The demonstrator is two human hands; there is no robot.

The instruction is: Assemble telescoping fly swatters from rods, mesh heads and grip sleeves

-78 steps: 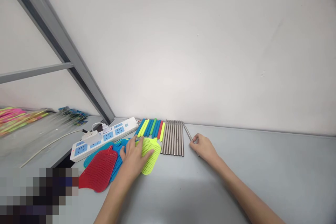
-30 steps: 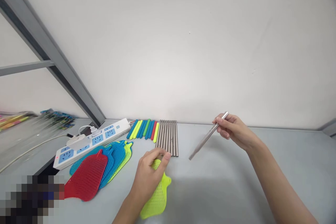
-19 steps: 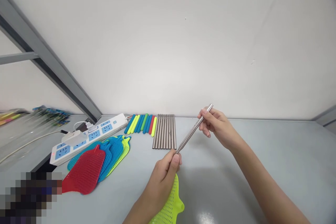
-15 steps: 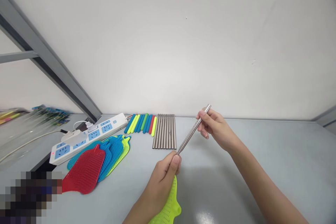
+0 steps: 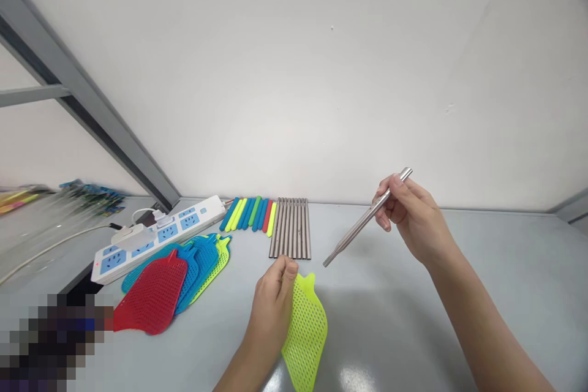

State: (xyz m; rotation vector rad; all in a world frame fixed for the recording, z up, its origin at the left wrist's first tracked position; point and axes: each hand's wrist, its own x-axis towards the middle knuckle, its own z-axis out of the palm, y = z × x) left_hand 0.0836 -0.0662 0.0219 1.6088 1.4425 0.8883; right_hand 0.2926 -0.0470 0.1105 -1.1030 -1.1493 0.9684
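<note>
My right hand [image 5: 413, 214] grips a silver telescopic rod [image 5: 361, 223] between thumb and fingers, its thin stepped end pointing down to the left. My left hand [image 5: 273, 294] is closed around the edge of a yellow-green fly swatter head [image 5: 307, 324], a perforated plastic paddle with a short neck pointing up. Rod and paddle are apart. Just beyond my left hand lies a row of several similar metal rods [image 5: 291, 229]. Beside them is a row of coloured handle sleeves [image 5: 252, 214] in blue, yellow, green and red.
More swatter heads overlap on the left, a red one [image 5: 154, 294] on top of blue and yellow ones. Behind them lies a white power strip [image 5: 209, 211] with plugs and a cable. Bagged items [image 5: 92, 196] lie far left. A wall [image 5: 321, 104] closes off the back.
My right hand has moved up and right with the rod, whose thin end has left my left hand. The yellow-green swatter head has turned and shows more of its face beside my left hand.
</note>
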